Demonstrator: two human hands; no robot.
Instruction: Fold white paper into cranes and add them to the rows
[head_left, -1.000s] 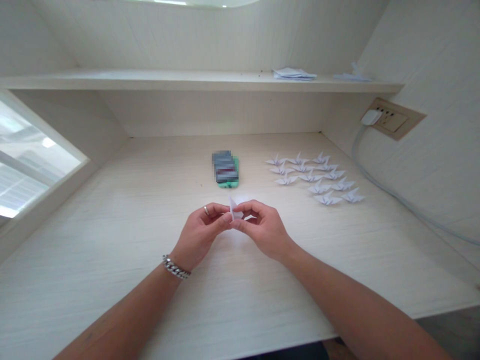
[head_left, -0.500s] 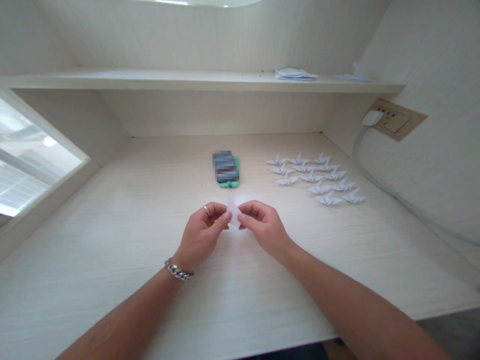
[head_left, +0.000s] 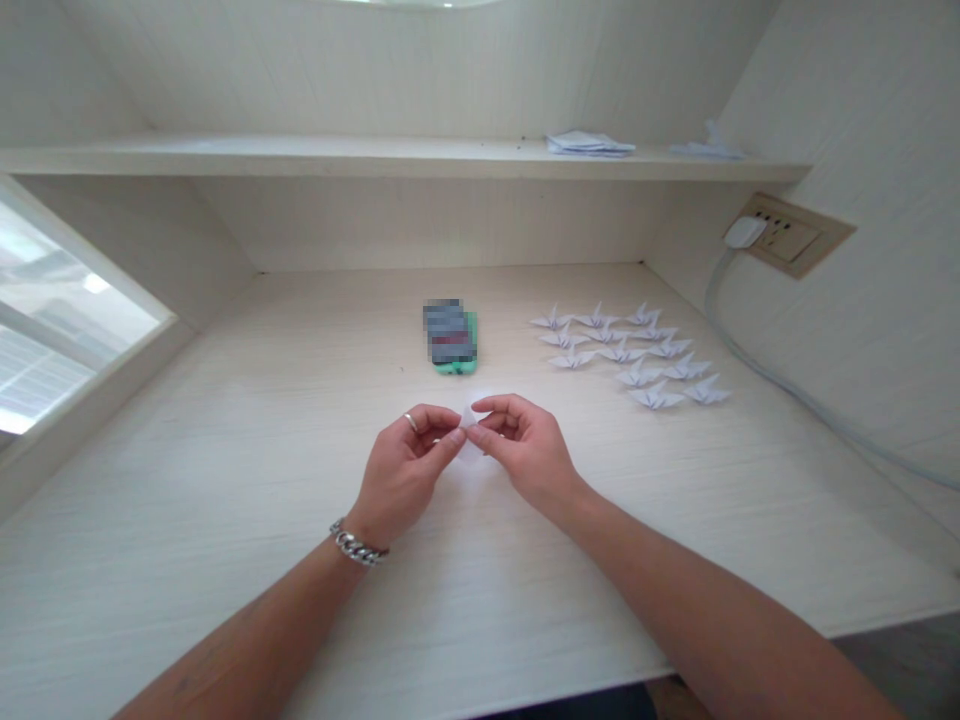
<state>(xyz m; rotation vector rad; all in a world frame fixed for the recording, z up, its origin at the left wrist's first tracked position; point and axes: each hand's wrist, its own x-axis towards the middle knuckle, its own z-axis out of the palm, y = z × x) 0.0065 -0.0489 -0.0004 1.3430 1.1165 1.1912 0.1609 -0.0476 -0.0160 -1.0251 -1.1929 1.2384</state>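
Note:
A small piece of folded white paper [head_left: 469, 416] is held between my two hands above the desk. My left hand [head_left: 409, 455], with a ring and a chain bracelet, pinches its left side between thumb and fingers. On the other side my right hand [head_left: 525, 440] grips the paper, its thumb close to the left thumb and its index finger over the top edge. Fingertips hide much of the paper, so its exact folds cannot be made out. Several white paper cranes [head_left: 619, 352] stand in rows to the right, beyond my right hand.
A phone in a green case [head_left: 453, 340], its surface blurred out, lies just beyond my hands. Stacked white paper [head_left: 590, 145] rests on the shelf [head_left: 337, 163]. From a wall socket [head_left: 793, 236] a cable [head_left: 795, 395] runs along the right wall.
My thumbs have come closer together over the paper, and my right index finger now lies across its top. Less of the paper shows than before. The cranes and phone stay in place.

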